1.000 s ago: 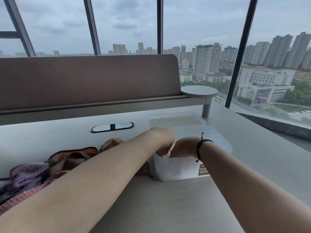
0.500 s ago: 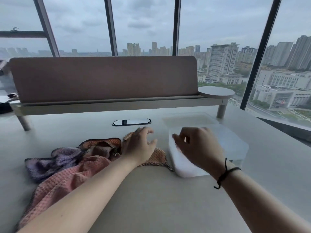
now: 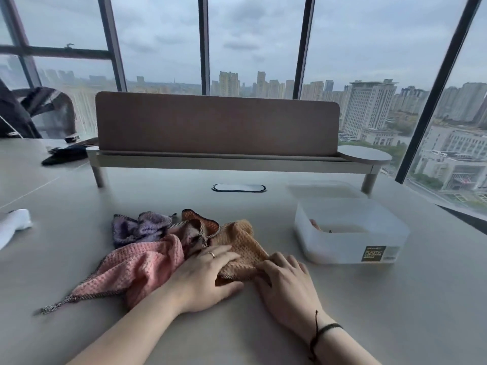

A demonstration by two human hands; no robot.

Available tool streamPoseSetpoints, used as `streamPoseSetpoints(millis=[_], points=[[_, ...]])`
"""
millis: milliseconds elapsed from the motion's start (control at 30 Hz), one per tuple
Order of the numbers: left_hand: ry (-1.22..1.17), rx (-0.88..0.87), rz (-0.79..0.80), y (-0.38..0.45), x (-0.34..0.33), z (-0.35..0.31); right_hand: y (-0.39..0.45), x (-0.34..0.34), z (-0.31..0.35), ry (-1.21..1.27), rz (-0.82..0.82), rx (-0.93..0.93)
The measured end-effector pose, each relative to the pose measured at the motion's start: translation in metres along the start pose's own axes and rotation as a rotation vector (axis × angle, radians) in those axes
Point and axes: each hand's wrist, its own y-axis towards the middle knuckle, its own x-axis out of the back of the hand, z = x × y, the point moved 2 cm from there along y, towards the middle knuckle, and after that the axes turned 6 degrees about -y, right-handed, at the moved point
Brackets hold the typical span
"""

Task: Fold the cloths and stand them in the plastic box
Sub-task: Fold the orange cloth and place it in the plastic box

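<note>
The bench (image 3: 395, 312) carries everything, with bare surface along its near edge and right side. The plastic box (image 3: 350, 233) sits toward the right edge, one folded cloth barely visible inside. Half a second ago both hands hovered, the right over the box; now they have come down on the heap of cloths (image 3: 147, 259) near the bench's middle. The left hand (image 3: 205, 277) and the right hand (image 3: 287, 283) both grip the near edge of the orange cloth (image 3: 242, 248), fingers curled over it.

"PLASTIC" on the dark label (image 3: 373, 253) of the plastic box (image 3: 342, 248).
</note>
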Motion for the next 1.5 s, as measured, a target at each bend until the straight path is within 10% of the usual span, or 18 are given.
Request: streamPoseSetpoints(millis=[600,933,1133,1500], points=[[-0.316,0.022,-0.679,-0.025,0.065,-0.027,-0.010,0.045,0.033,0.652,-0.082,-0.062],[-0.203,-0.059,-0.732,-0.015,0.143,-0.018,0.026,0.124,0.005,0.628,-0.288,0.015],[-0.510,0.014,-0.528,-0.010,0.194,-0.031,0.047,0.162,-0.011,0.992,-0.274,-0.019],[-1.096,0.069,-0.095,-0.040,0.193,-0.028,0.020,0.166,-0.034,1.381,0.284,0.116]])
